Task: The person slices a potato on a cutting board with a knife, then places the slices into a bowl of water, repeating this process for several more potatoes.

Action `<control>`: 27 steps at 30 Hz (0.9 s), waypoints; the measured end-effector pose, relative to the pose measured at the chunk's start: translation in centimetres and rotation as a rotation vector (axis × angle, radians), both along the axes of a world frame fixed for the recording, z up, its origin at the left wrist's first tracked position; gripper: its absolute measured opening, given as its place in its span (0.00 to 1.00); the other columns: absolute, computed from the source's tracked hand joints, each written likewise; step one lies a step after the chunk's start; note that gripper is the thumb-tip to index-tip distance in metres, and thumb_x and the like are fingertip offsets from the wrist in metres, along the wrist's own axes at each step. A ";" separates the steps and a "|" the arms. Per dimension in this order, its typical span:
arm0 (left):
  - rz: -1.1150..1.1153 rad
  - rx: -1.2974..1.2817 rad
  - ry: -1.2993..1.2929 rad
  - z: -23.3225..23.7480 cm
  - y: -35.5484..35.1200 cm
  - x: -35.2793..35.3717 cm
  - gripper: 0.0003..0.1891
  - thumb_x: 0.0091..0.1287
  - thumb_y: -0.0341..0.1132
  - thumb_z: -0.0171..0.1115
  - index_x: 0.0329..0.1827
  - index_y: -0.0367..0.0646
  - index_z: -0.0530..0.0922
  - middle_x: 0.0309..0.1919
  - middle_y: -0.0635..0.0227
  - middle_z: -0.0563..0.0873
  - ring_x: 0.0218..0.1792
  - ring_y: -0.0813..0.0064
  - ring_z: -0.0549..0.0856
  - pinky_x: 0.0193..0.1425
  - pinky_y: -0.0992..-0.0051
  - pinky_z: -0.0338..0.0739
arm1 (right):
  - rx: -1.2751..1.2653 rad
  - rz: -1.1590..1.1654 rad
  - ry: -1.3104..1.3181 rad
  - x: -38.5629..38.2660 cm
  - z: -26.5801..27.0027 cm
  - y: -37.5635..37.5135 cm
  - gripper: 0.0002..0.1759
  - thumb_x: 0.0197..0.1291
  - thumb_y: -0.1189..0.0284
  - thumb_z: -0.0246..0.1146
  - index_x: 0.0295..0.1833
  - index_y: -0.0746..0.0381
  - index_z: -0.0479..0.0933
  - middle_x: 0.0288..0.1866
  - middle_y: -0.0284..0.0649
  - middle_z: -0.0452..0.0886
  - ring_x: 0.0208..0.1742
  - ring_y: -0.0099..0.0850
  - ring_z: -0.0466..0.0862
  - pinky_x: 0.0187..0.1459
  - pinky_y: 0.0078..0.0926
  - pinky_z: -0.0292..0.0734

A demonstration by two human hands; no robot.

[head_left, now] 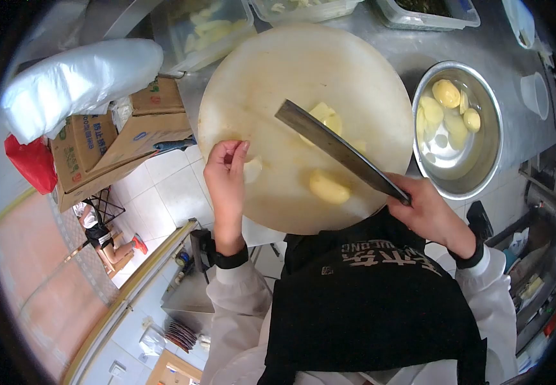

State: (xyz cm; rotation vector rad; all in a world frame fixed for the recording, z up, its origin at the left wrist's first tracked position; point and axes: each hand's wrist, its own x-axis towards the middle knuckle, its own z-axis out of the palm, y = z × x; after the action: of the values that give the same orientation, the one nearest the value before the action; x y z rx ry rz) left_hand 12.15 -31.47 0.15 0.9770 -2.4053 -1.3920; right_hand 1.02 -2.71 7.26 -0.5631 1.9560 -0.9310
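Fingers (238, 154) of the left hand (225, 176) are closed narrow, pinching a potato slice (253, 169) against the round cutting board (290, 64). Fingers of the right hand (428, 212) are wrapped tight around the handle of a knife (335, 147); its blade runs diagonally over the board, tip toward the far left. 1 potato half (328, 187) lies just beside the blade on the near side, and more potato pieces (326, 117) lie on its far side. The board sits at the near left corner of the steel tabletop (412, 54). A metal bowl (486, 168) of peeled potatoes (446, 93) stands just right of the board. A plastic tub (207, 32) stands at the far edge.
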 end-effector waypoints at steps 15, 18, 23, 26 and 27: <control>-0.252 -0.195 0.052 1.9 3.2 2.0 0.14 0.54 0.25 0.65 0.44 0.44 0.79 0.48 0.63 0.77 0.53 0.64 0.74 0.56 0.70 0.70 | 0.000 -1.026 -0.451 2.7 -0.9 7.8 0.06 0.60 0.72 0.54 0.33 0.62 0.66 0.17 0.33 0.68 0.12 0.23 0.68 0.15 0.22 0.68; -0.571 -0.102 0.052 2.8 6.2 1.0 0.23 0.47 0.28 0.69 0.50 0.47 0.77 0.51 0.67 0.76 0.54 0.64 0.73 0.58 0.67 0.69 | -0.064 -1.033 -0.338 3.4 -1.5 10.9 0.07 0.60 0.71 0.53 0.31 0.62 0.66 0.17 0.33 0.67 0.11 0.22 0.67 0.15 0.22 0.68; -0.860 -0.252 -0.022 2.2 8.1 0.1 0.29 0.43 0.30 0.71 0.53 0.51 0.75 0.50 0.69 0.77 0.54 0.63 0.73 0.59 0.66 0.67 | 0.007 -0.971 -0.281 4.1 -0.5 10.9 0.08 0.60 0.72 0.53 0.29 0.62 0.67 0.16 0.34 0.68 0.11 0.22 0.69 0.15 0.21 0.68; -0.883 -0.292 -0.039 2.2 8.1 0.2 0.28 0.43 0.30 0.71 0.52 0.50 0.75 0.48 0.69 0.78 0.52 0.65 0.74 0.59 0.67 0.68 | 0.130 -0.675 -0.344 3.9 0.3 9.6 0.06 0.60 0.77 0.53 0.31 0.64 0.69 0.17 0.31 0.70 0.14 0.18 0.68 0.16 0.19 0.65; -0.869 -0.299 -0.035 2.2 8.0 0.2 0.27 0.45 0.30 0.71 0.51 0.48 0.74 0.47 0.68 0.78 0.51 0.66 0.75 0.57 0.68 0.69 | 0.166 -0.554 -0.361 3.8 0.5 9.0 0.05 0.61 0.77 0.53 0.38 0.66 0.73 0.18 0.31 0.70 0.15 0.17 0.67 0.17 0.18 0.65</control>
State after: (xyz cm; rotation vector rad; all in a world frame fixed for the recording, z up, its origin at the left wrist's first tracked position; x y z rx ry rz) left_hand 12.33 -23.44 2.38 -0.1686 -3.0911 -1.1219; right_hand 4.86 6.29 7.77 0.2499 1.8543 -1.0972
